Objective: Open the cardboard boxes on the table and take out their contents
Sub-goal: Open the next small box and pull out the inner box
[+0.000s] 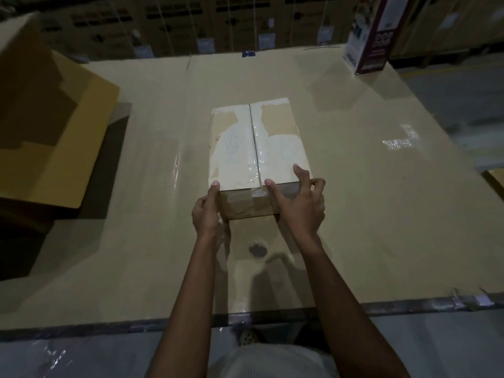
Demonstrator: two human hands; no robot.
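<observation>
A small cardboard box (256, 148) lies in the middle of the cardboard-covered table (368, 214). Its top flaps are closed, with a seam down the centre under clear tape and torn white label remains. My left hand (206, 211) grips the box's near left corner, thumb on the top edge. My right hand (298, 203) holds the near right corner, with its thumb at the centre seam and a finger lying on the top flap. The near end face shows brown tape between my hands.
A large open brown box (54, 126) stands at the table's left side. A tall purple and white printed carton (373, 36) stands at the far right corner. Stacked cartons line the back. The table's near edge (191, 320) runs just below my forearms.
</observation>
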